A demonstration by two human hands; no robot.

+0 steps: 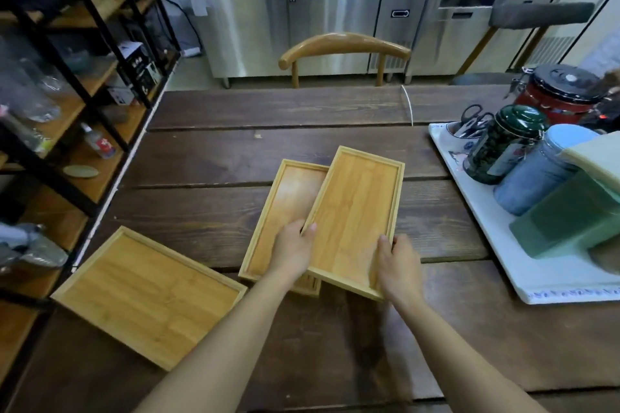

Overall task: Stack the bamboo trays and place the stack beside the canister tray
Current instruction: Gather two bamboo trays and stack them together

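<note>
A commercial kitchen or café back area is shown. The far wall is lined with stainless-steel undercounter refrigerators [285, 23], with machines set on their counter. Supplies and boxes are stored on a black metal rack with wooden shelves [84, 54] at the left. A dark plank table [302, 111] and a wooden chair [345, 47] are seen in front.
</note>
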